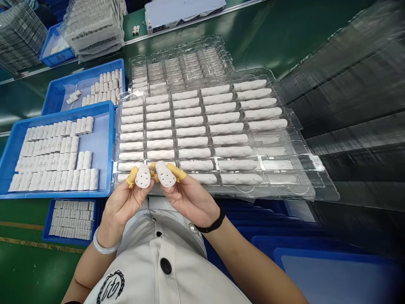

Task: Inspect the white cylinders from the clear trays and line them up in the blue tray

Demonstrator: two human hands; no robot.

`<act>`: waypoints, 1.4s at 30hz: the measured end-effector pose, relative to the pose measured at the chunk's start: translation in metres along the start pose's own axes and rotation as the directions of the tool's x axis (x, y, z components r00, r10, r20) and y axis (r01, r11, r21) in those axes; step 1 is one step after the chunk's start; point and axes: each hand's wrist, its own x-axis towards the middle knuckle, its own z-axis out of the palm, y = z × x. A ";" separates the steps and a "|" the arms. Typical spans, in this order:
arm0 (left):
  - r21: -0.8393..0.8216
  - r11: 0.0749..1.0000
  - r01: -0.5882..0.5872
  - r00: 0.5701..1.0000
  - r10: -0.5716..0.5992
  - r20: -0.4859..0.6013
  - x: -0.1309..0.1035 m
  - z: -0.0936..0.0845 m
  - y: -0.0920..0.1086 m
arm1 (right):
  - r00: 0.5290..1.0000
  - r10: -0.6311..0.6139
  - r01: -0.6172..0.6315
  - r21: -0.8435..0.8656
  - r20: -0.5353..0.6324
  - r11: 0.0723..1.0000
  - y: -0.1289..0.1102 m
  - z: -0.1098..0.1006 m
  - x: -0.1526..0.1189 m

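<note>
Yellow finger covers show on both hands. My left hand grips a white cylindrical piece, its round end with small dark holes facing me. Close beside it, my right hand holds a similar white piece, also with its holed end towards me. Both are held over the front edge of a clear plastic tray. Rows of long white pieces lie in the tray's slots, and several slots at its front right look unfilled.
Left of the clear tray is a blue bin with rows of short white pieces; another blue bin stands behind it. A lower blue bin sits at the left. Stacked clear trays stand at the back, and dark, blurred sheets at the right.
</note>
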 end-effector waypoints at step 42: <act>0.091 0.989 -0.116 0.986 0.104 0.133 0.003 -0.001 -0.014 | 0.884 -0.466 0.354 -0.599 -0.035 0.718 -0.002 0.022 -0.011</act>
